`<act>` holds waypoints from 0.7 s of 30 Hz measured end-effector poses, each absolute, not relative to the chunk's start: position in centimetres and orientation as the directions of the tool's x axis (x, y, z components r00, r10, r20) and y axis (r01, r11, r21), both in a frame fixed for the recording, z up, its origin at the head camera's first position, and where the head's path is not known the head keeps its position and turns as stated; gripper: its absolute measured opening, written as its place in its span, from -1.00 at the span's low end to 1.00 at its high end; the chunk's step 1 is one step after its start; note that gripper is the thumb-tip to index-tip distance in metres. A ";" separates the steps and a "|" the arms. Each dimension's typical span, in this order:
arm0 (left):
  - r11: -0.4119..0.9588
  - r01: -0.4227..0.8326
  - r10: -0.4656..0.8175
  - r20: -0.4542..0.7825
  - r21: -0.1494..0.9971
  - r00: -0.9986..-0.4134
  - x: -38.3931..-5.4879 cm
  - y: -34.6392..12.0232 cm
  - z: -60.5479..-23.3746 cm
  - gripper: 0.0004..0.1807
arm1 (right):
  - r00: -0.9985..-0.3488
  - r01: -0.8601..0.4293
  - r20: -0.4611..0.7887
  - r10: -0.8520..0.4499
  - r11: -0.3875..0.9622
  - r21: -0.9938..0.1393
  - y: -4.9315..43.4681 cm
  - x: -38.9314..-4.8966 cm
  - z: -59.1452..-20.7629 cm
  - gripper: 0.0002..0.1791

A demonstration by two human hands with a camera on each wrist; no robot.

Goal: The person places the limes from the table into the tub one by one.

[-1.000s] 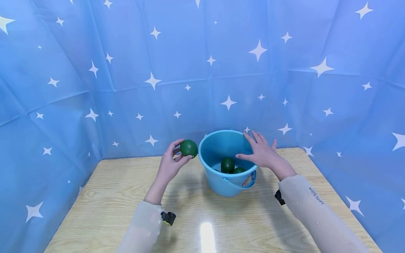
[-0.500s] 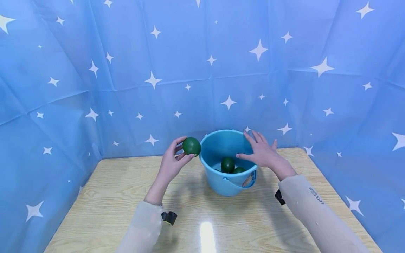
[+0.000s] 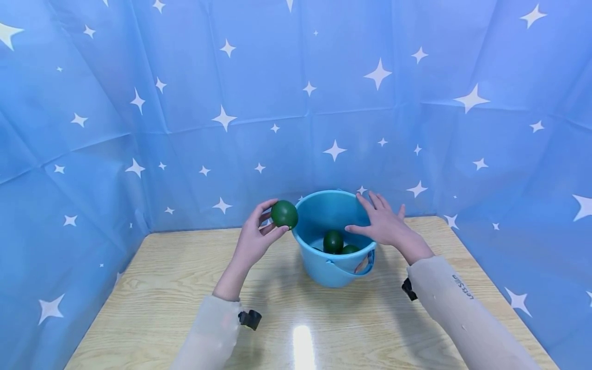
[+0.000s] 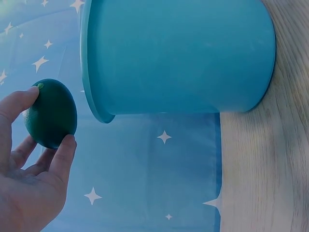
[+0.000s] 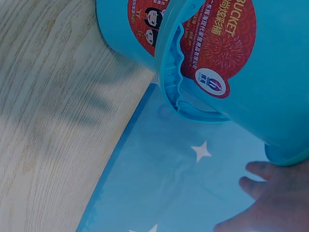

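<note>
My left hand [image 3: 253, 237] pinches a dark green avocado [image 3: 284, 215] between thumb and fingers, just outside the left rim of a light blue bucket [image 3: 319, 270]. In the left wrist view the avocado [image 4: 50, 116] is egg-shaped with a pale stem nub, held apart from the bucket wall [image 4: 178, 58]. Inside the bucket lie more green avocados [image 3: 333, 241], partly hidden by its front wall. My right hand [image 3: 387, 226] lies at the right rim with fingers spread; the right wrist view shows its fingertips [image 5: 258, 169] beside the rim.
The bucket stands upright on a wood-grain table [image 3: 176, 288], its handle [image 3: 365, 267] hanging at the front right. A red label [image 5: 217, 43] marks its side. A blue curtain with white stars [image 3: 259, 67] encloses the table at the back and sides.
My left hand has shifted right and slightly up with the avocado, bringing it closer to the bucket's rim. The right hand and the bucket have stayed in place.
</note>
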State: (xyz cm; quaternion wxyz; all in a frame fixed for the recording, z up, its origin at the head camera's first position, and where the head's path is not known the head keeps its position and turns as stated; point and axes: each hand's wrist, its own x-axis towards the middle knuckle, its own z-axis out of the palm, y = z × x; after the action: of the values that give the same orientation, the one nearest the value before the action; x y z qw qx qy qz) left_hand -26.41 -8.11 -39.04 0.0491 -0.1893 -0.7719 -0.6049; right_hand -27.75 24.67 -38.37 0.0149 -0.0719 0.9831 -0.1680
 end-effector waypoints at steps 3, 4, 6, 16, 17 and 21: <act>0.187 0.356 0.243 0.308 0.916 -0.920 -26.3 -8.0 -39.0 -0.32 | -0.989 -0.137 -0.006 -0.148 0.933 -0.332 24.6 -27.7 -38.4 0.13; 0.185 0.357 0.245 0.309 0.915 -0.919 -26.3 -8.0 -39.1 -0.32 | -0.989 -0.137 -0.006 -0.147 0.933 -0.332 24.6 -27.7 -38.4 0.13; 0.182 0.363 0.250 0.314 0.914 -0.916 -26.3 -7.9 -39.2 -0.33 | -0.989 -0.137 -0.007 -0.148 0.933 -0.334 24.6 -27.7 -38.4 0.13; 0.160 0.375 0.272 0.324 0.913 -0.906 -26.3 -7.5 -39.3 -0.31 | -0.989 -0.134 -0.010 -0.146 0.934 -0.332 24.6 -27.7 -38.3 0.13; 0.161 0.373 0.272 0.323 0.914 -0.907 -26.3 -7.5 -39.3 -0.32 | -0.989 -0.134 -0.010 -0.146 0.934 -0.331 24.6 -27.7 -38.3 0.13; 0.166 0.364 0.271 0.312 0.917 -0.910 -26.1 -7.2 -39.2 -0.33 | -0.989 -0.133 -0.011 -0.144 0.935 -0.330 24.7 -27.8 -38.4 0.13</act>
State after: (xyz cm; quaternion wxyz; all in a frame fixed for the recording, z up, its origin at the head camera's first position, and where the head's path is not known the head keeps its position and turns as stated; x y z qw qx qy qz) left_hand -26.10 -7.24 -39.21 0.0378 -0.2082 -0.7627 -0.6112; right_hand -27.77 24.65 -38.38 0.0177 -0.0704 0.9834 -0.1664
